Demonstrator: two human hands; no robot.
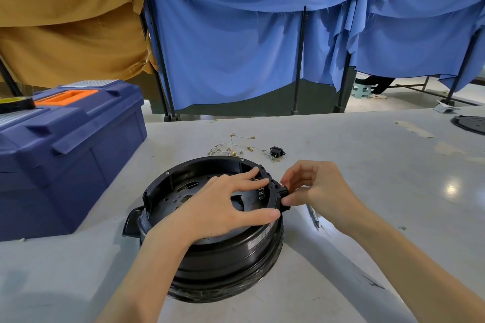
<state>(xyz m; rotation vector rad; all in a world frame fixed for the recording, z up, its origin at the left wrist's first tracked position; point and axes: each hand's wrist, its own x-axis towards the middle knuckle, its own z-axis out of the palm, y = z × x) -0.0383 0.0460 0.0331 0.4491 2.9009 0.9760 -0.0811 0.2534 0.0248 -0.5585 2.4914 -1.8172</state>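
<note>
From the head camera I have the round black housing (231, 252) sitting bottom-up near the front middle of the desk (380, 170). It is smooth moulded plastic with a stepped wall, a white label strip on its side and a perforated metal plate inside the ring. My left grip (223, 207) lies spread wide over the opening, fingers nearly straight, fingertips on the far rim and the thumb along the near rim, covering much of the plate. My right grip (317, 189) is narrowed to a pinch, thumb and forefinger closed on a small black block (284, 191) at the housing's right rim (I cannot tell whether it is seated there). Just behind the housing lie thin pale wires (236, 148) with brass-coloured terminals, and beside them a black socket (277, 152). A slim grey tool (313, 215) lies under the right wrist. At my left stands a dark blue toolbox (65, 155) with an orange handle, with a tape roll (15, 103) on its lid. A black disc (469, 124) sits at the far right edge. The desk is matte grey, scuffed and patched. Blue cloth (236, 47) and tan cloth (65, 23) hang on black frames behind it.
</note>
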